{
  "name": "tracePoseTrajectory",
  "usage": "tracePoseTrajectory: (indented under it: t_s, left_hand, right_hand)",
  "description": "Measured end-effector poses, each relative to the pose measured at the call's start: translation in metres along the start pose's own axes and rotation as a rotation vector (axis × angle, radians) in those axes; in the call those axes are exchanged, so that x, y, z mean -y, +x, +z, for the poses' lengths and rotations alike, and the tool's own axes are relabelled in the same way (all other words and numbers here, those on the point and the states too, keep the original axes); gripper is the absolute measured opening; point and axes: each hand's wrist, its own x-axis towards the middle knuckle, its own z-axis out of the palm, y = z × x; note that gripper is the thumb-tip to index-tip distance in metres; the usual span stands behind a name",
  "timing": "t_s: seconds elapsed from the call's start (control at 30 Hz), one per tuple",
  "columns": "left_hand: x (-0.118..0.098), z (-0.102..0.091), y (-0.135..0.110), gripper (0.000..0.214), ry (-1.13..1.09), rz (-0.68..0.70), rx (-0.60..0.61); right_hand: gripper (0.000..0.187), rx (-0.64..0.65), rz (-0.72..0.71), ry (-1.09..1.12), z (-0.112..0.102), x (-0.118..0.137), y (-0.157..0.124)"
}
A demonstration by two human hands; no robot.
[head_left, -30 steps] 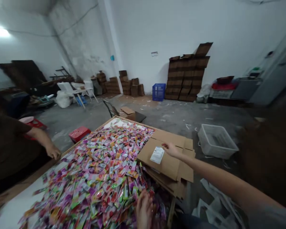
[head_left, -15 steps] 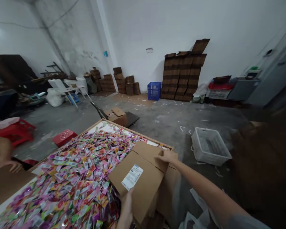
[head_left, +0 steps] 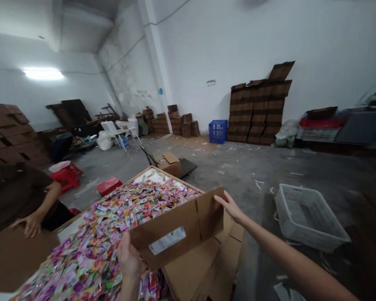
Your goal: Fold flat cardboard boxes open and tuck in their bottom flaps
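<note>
left hand (head_left: 128, 259) grips a flat carton (head_left: 175, 234) held beside the sachet heap (head_left: 119, 217); right hand (head_left: 230, 207), fingers spread, touches its flap; carton not yet opened out.

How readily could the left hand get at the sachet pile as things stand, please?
Probably yes: the left hand grips the carton right above the sachet pile with nothing between, though it must let go first.

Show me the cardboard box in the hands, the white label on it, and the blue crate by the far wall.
cardboard box (head_left: 173, 223), head view, brown panel above the label.
white label (head_left: 167, 241), head view, middle of the sticker.
blue crate (head_left: 217, 131), head view, its front wall.
</note>
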Motion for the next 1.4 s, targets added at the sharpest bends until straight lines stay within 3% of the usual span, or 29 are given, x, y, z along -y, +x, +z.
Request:
tracePoseTrajectory:
  t_s: [0.1,0.2,0.3,0.4,0.5,0.6,0.67,0.73,0.8,0.87,0.93,1.07,1.17,1.3,1.4]
  left_hand:
    - [-0.029,0.006,-0.005,0.040,0.016,-0.155,0.054]
    - [-0.040,0.012,-0.013,0.030,-0.035,-0.244,0.051]
    - [-0.042,0.017,-0.016,0.024,-0.078,-0.287,-0.040]
    - [-0.043,0.021,-0.016,0.023,-0.086,-0.313,-0.017]
    - [-0.050,0.025,-0.017,0.028,0.078,-0.194,0.209]
    - [-0.060,0.030,-0.026,0.042,0.628,0.073,0.551]
    - [-0.062,0.038,-0.036,0.053,1.021,0.275,0.660]
    - [-0.058,0.051,-0.047,0.059,1.286,0.410,0.737]
    - [-0.049,0.068,-0.055,0.062,1.392,0.430,0.918]
    - [-0.041,0.085,-0.057,0.061,1.398,0.372,1.146]
    - [-0.037,0.099,-0.052,0.060,1.401,0.360,1.252]
    - [-0.041,0.113,-0.026,0.057,1.388,0.485,1.141]
    - [-0.041,0.119,-0.006,0.050,1.354,0.444,1.161]
    - [-0.025,0.127,0.007,0.051,1.335,0.417,1.248]
    - [-0.005,0.127,0.008,0.048,1.349,0.462,1.200]
  right_hand:
    - [0.053,-0.179,-0.061,0.013,0.018,0.027,0.000]
    - [0.055,-0.355,-0.072,0.038,0.031,0.042,-0.001]
    - [0.049,-0.267,-0.068,0.075,0.033,0.054,-0.004]
    - [0.042,-0.015,-0.115,0.115,0.026,0.067,-0.009]
    - [0.047,0.348,-0.108,0.163,0.017,0.076,-0.015]
    - [0.063,0.575,-0.012,0.043,0.013,0.067,-0.019]
    - [0.077,0.529,0.004,-0.205,0.014,0.052,-0.021]
    - [0.091,0.388,-0.033,-0.441,0.019,0.037,-0.021]
    - [0.101,0.287,-0.063,-0.555,0.022,0.027,-0.020]
    - [0.104,0.279,-0.053,-0.540,0.023,0.025,-0.016]
    - [0.098,0.279,-0.011,-0.421,0.019,0.030,-0.010]
    - [0.058,0.145,0.132,-0.035,0.003,0.055,0.007]
    - [0.033,0.052,0.162,0.149,-0.009,0.088,0.009]
    - [0.020,0.063,0.177,0.867,-0.005,0.145,-0.009]
    - [0.020,-0.028,0.175,1.223,0.011,0.184,-0.019]
